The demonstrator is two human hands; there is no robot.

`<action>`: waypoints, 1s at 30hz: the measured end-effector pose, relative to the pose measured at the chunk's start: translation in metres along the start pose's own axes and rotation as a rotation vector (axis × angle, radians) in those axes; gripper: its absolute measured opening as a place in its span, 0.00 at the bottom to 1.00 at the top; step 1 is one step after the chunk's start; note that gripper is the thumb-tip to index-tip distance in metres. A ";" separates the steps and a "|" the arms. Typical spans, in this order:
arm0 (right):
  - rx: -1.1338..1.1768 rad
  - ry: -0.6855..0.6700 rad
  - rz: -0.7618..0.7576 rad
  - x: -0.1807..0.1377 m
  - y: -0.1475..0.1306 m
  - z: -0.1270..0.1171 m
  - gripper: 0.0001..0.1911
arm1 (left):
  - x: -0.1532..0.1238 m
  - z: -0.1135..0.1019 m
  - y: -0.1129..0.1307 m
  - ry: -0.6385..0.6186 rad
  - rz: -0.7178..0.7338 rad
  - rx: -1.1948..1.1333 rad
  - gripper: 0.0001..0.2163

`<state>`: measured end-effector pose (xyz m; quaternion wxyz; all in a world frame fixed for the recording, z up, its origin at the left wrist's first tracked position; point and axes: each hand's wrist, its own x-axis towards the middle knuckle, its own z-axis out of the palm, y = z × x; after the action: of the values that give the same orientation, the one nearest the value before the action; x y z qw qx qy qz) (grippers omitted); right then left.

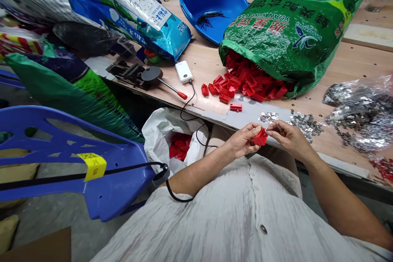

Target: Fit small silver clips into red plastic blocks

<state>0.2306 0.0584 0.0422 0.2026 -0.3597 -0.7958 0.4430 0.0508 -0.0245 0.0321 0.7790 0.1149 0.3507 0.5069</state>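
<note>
My left hand point(242, 141) is closed around a small red plastic part point(260, 137), held just off the table's near edge. My right hand point(287, 136) meets it from the right, its fingertips pinched at the part's top; anything between them is too small to make out. A pile of the same red plastic parts point(245, 84) spills from a big green woven sack point(294, 24) lying on the wooden table point(353, 65). Small shiny metal pieces point(303, 123) lie scattered just beyond my right hand.
A white bag point(159, 131) with red parts hangs below the table edge. A blue basin point(211, 4) sits behind, with a white power bank point(184, 71) and a red-handled tool point(162, 80). Clear bags of metal pieces point(362, 118) lie right. A blue plastic chair point(70, 163) stands left.
</note>
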 end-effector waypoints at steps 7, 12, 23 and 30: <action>-0.061 -0.006 -0.003 -0.003 -0.007 -0.004 0.14 | 0.001 0.005 0.001 0.024 0.044 -0.022 0.17; -0.161 -0.001 -0.034 -0.005 -0.016 -0.004 0.12 | 0.000 0.008 0.000 0.046 0.054 -0.037 0.18; -0.229 0.132 0.022 -0.006 -0.023 0.007 0.08 | -0.005 0.012 0.000 0.111 0.055 -0.006 0.20; -0.215 0.086 0.040 -0.007 -0.028 0.003 0.08 | -0.002 0.008 0.001 0.067 0.038 -0.058 0.19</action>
<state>0.2219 0.0419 0.0644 0.1878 -0.4137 -0.8219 0.3435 0.0552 -0.0244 0.0391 0.7600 0.0817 0.3596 0.5352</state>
